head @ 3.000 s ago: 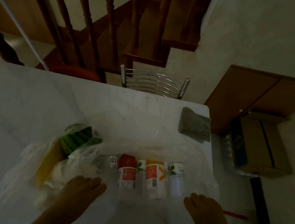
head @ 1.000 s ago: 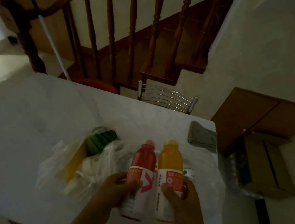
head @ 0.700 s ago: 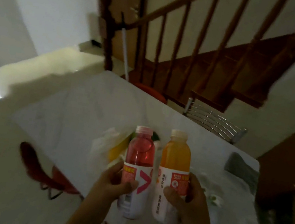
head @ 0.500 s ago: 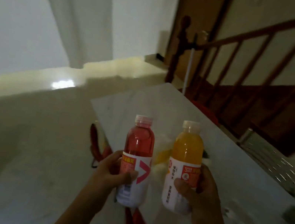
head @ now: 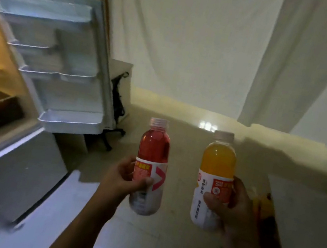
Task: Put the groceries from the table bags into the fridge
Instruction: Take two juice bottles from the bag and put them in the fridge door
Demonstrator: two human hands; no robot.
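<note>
The left hand point(head: 125, 179) is closed around the label of an upright red bottle point(head: 151, 163) at centre frame, the right hand point(head: 231, 206) likewise wraps an upright orange bottle point(head: 216, 176) toward three o'clock of it, and the fridge point(head: 2, 84) stands at nine o'clock, its door point(head: 61, 59) swung open

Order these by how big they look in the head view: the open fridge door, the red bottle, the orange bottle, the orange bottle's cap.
1. Open fridge door, clearly largest.
2. Red bottle and orange bottle: they look alike, so no ranking between them.
3. Orange bottle's cap, smallest.
</note>
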